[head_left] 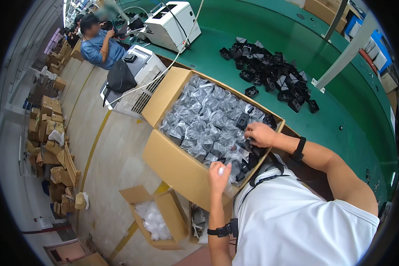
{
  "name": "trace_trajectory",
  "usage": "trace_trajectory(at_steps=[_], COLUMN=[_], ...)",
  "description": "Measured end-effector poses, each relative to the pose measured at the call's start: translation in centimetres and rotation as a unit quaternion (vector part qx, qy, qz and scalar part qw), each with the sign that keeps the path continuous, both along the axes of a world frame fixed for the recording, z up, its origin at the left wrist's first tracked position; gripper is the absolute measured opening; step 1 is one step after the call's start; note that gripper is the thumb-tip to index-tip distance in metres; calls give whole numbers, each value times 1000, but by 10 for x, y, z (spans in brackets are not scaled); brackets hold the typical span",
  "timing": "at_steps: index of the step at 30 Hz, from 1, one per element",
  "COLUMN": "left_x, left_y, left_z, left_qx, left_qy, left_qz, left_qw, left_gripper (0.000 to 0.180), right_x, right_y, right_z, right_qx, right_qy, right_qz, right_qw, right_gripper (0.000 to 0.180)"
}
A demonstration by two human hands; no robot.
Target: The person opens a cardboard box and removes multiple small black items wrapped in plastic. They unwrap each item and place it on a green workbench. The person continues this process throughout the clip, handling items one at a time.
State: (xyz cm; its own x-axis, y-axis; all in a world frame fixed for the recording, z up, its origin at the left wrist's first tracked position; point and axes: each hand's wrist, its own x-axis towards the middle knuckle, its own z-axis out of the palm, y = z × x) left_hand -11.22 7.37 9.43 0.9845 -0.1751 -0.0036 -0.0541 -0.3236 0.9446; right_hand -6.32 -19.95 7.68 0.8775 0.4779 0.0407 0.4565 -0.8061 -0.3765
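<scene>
A large open cardboard box [176, 151] stands in front of me, filled with small black plastic parts in clear plastic bags [204, 117]. Over its near side, my left hand [219, 177] is closed, pinching what looks like the edge of a clear plastic bag [233, 170]. Farther right, my right hand [260, 134] reaches into the box with its fingers curled down; whatever they grip is hidden. Just beyond those fingers lies an unbagged black plastic part [243, 120]. More bare black parts [254, 158] show between my hands at the box's near corner.
On the green table [341, 146] lies a heap of black plastic parts [275, 75]. A white machine [170, 24] and a white wheeled unit carrying a black bag [122, 76] stand at the back. A person [103, 46] sits beyond. Below, an open carton [173, 213] holds clear plastic bags.
</scene>
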Motion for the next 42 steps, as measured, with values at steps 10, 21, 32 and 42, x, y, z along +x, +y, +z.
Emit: trace_trajectory(at_steps=[10, 21, 32, 42], left_x=[-10, -8, -9, 31], left_y=[-6, -4, -13, -45], left_z=[27, 1, -2, 10], left_qx=[-236, -267, -194, 142], left_qy=[205, 243, 113, 26], left_qz=[90, 43, 61, -52], left_qw=[946, 932, 973, 988], left_gripper=[18, 17, 14, 34], right_x=[1, 0, 1, -17], right_y=[32, 52, 11, 25], right_z=[1, -17, -27, 10], right_qx=[-118, -52, 392, 566], right_qy=[147, 185, 254, 473], right_qz=[-83, -176, -251, -274], right_qw=[978, 966, 848, 617], right_gripper=[73, 49, 14, 12])
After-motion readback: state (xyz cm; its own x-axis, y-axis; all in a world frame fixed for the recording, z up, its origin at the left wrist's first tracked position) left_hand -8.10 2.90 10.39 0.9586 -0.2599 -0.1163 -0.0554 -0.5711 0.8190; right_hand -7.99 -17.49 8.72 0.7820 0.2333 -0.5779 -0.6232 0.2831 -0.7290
